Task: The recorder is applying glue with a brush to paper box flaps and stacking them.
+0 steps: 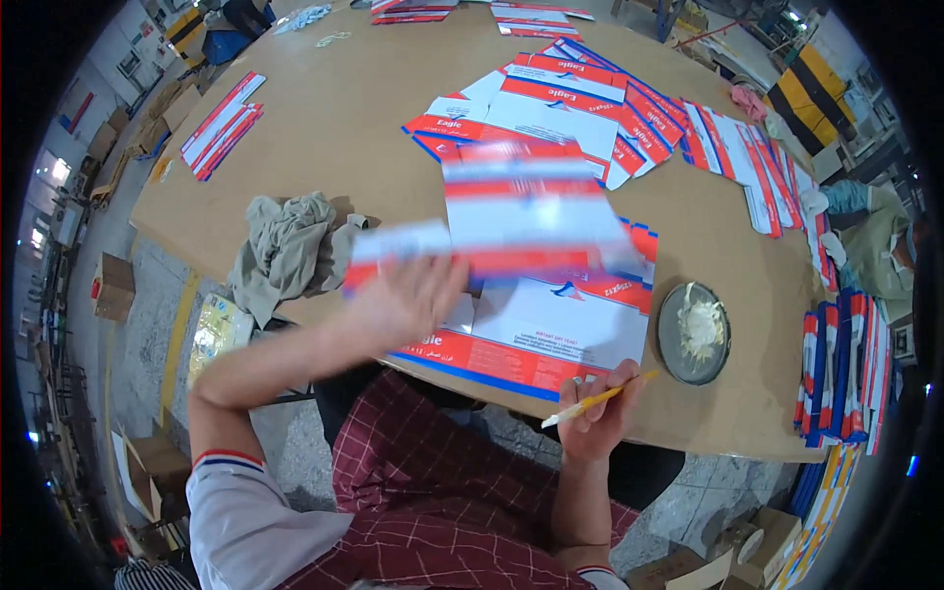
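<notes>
My left hand point(418, 300) reaches across the table, smeared by motion, with its fingers at the near left edge of a blurred flat carton blank point(536, 221). This red, white and blue blank is held above the table and moves with the hand. Beneath it, a stack of similar carton blanks point(590, 329) lies at the table's near edge. A thin brush point(597, 399) with a yellow handle and white tip is pinched in my right hand point(595, 428), its tip pointing left. Right of the stack stands a round dark dish point(668, 359) with white paste point(700, 324) in it.
Fanned carton blanks point(560, 103) lie farther back on the brown table point(383, 108). A grey-green cloth point(285, 246) is bunched at left, near a small pile of blanks point(224, 128). Another person point(875, 231) works at the right edge, beside upright bundled blanks point(841, 369).
</notes>
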{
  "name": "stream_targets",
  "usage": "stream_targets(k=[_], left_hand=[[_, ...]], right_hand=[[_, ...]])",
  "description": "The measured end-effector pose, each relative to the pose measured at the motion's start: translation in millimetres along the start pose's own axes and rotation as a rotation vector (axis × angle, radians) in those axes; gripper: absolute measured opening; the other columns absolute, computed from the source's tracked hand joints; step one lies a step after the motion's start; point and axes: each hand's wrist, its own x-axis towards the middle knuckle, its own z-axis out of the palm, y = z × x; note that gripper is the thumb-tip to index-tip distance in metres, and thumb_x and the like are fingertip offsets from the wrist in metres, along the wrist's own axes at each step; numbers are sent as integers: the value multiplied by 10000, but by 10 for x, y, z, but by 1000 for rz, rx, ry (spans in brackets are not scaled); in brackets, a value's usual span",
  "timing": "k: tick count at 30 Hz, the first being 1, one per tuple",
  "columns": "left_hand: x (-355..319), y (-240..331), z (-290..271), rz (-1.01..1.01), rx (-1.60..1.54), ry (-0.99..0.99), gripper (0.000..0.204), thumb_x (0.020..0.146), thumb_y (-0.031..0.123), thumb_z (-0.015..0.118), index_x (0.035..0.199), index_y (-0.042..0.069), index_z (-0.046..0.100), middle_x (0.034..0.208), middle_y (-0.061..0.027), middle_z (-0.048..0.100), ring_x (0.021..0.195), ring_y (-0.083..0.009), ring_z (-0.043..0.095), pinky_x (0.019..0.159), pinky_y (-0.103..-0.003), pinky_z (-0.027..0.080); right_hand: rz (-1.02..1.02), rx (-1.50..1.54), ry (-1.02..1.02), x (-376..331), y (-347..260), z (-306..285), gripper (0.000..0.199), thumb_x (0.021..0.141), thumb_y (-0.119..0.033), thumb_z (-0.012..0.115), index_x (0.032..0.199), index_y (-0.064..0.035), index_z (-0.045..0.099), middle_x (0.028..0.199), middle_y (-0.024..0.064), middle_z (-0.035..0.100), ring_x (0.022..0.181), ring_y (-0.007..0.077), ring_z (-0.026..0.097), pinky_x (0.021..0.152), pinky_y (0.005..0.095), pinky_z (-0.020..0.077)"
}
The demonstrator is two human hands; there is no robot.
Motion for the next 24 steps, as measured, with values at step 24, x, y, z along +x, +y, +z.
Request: stream_targets(k=[24], left_hand=[[-124,702,459,-759,-600,-160,490,703,17,554,1183,38,458,1106,-117,471,1100,-264,434,958,-473,274]], right_hand=[[174,-71,353,252,481,-373,201,926,-292,475,919,-96,514,705,16,515,665,110,508,647,261,464]])
